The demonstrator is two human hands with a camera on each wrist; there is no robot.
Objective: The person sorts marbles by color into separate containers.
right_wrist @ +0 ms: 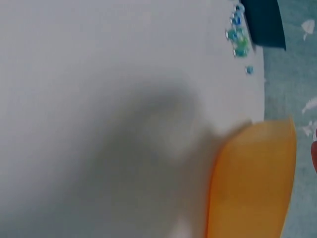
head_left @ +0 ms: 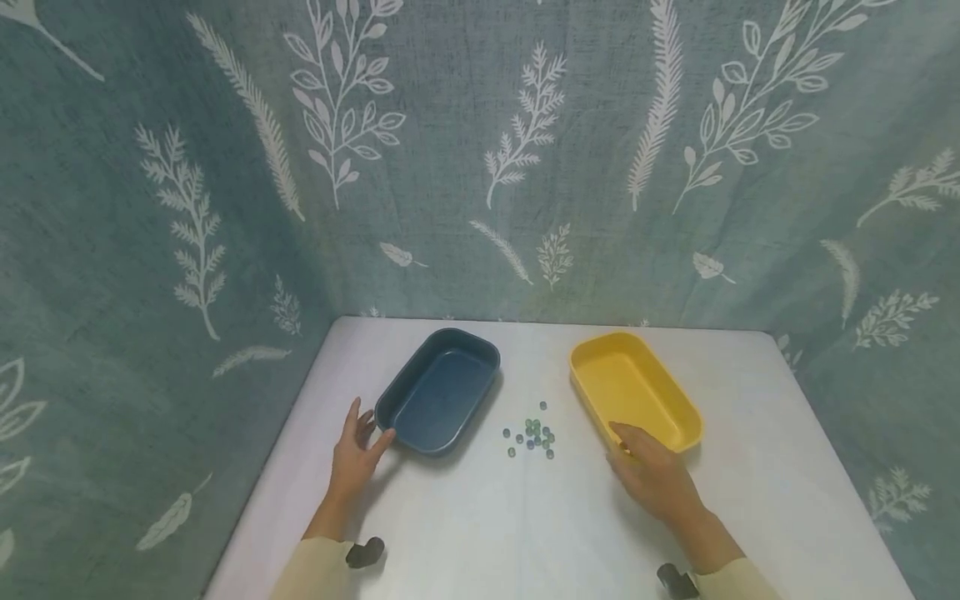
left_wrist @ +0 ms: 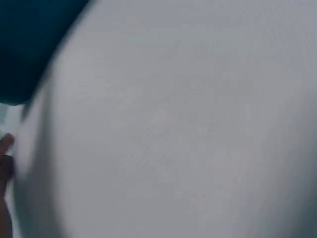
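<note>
A dark blue tray (head_left: pixel 442 396) stands left of centre in the head view, tilted slantwise on the white table. My left hand (head_left: pixel 356 458) is at its near left end, fingers and thumb spread around the corner; whether they touch the rim I cannot tell. To the right is a yellow tray (head_left: pixel 630 379). My right hand (head_left: pixel 652 471) hovers at its near left corner, fingers loosely bent, covering part of the rim. Between the trays lie several small glass marbles (head_left: pixel 531 444), green and blue. In the right wrist view, only a fingertip (right_wrist: pixel 314 153) shows beyond the yellow wall.
A white-covered table (head_left: pixel 487 533) carries both trays. Green leaf-patterned cloth (head_left: pixel 450 167) hangs behind it and along both sides. Small dark devices (head_left: pixel 366 552) are worn at the wrists, by the cream sleeves (head_left: pixel 311 571).
</note>
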